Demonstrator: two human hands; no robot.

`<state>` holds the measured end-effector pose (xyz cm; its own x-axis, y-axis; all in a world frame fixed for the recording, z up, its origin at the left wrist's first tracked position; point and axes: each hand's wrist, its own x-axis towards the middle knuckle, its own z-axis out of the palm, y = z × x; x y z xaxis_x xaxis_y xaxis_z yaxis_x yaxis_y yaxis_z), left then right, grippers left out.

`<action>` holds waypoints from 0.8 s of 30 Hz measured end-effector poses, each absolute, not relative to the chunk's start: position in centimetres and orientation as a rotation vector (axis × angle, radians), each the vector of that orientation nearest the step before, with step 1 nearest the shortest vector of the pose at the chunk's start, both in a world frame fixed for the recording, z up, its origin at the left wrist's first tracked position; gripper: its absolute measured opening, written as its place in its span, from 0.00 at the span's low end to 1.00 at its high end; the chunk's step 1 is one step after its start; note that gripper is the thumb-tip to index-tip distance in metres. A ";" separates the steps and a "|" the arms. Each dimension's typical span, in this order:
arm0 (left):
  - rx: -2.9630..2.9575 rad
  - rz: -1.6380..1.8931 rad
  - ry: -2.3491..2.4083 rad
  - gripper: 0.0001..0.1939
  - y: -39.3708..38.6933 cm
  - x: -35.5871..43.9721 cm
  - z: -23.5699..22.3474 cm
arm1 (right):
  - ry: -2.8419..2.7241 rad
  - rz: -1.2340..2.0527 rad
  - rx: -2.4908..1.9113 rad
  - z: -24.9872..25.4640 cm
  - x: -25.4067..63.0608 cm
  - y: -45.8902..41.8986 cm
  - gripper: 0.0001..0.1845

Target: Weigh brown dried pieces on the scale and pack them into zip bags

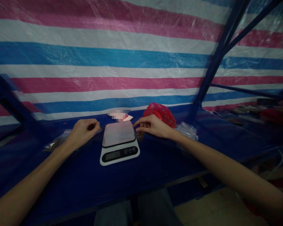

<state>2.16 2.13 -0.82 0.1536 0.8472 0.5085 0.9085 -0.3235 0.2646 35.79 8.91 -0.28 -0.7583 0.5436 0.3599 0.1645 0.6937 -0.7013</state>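
Observation:
A white kitchen scale [119, 135] stands on the blue table between my hands, nothing on its pan; its display seems to read zero. To its left, my left hand [83, 131] is closed in a pinch; a bit of clear film shows at the fingertips, but what they grip is unclear. Behind that wrist lies a clear plastic bag [55, 142] with dark brownish contents. My right hand [152, 125] is at the scale's right edge, thumb and forefinger curved and slightly apart. Just under them is a small brown clump [140, 135], partly hidden.
A red plastic bag [161, 113] sits behind my right hand, with clear zip bags [188, 131] beside it. Behind the scale lies a partly blurred red-and-white packet [120, 115]. Blue metal posts [204, 84] and a striped plastic sheet [108, 58] stand at the back.

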 end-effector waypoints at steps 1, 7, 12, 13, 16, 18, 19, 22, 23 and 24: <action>-2.302 -0.898 -1.763 0.21 2.2 2.1 -0.9 | -2.331 0.887 -0.549 -0.4 35.8 8.9 0.15; -2.307 -0.884 -1.794 0.22 2.3 2.2 -1.0 | -2.277 0.759 -0.608 -0.5 35.2 8.7 0.19; -2.322 -0.858 -1.800 0.21 2.3 2.3 -1.3 | -2.322 0.595 -0.617 0.1 35.4 8.6 0.16; -2.325 -0.856 -1.798 0.21 2.3 2.3 -1.3 | -2.329 0.595 -0.608 0.1 35.4 8.6 0.16; -2.332 -0.853 -1.792 0.21 2.3 2.3 -1.3 | -2.347 0.641 -0.598 -0.3 35.1 8.6 0.15; -2.335 -0.852 -1.790 0.21 2.4 2.3 -1.3 | -2.374 0.663 -0.597 -0.7 34.8 8.6 0.14; -2.335 -0.852 -1.788 0.21 2.4 2.3 -1.3 | -2.387 0.669 -0.594 -0.9 34.7 8.6 0.13; -2.333 -0.851 -1.781 0.22 2.4 2.4 -1.2 | -2.408 0.707 -0.563 -1.1 34.7 8.6 0.13; -2.327 -0.857 -1.779 0.21 2.4 2.4 -1.2 | -2.403 0.722 -0.548 -1.1 34.7 8.7 0.14; -2.322 -0.866 -1.778 0.21 2.4 2.5 -1.2 | -2.394 0.731 -0.533 -1.0 34.8 8.7 0.15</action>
<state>2.49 2.39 -1.21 0.1607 0.8597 0.4849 0.9117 -0.3175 0.2608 34.81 8.70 -0.97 -0.7555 0.5147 0.4053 0.2007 0.7707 -0.6047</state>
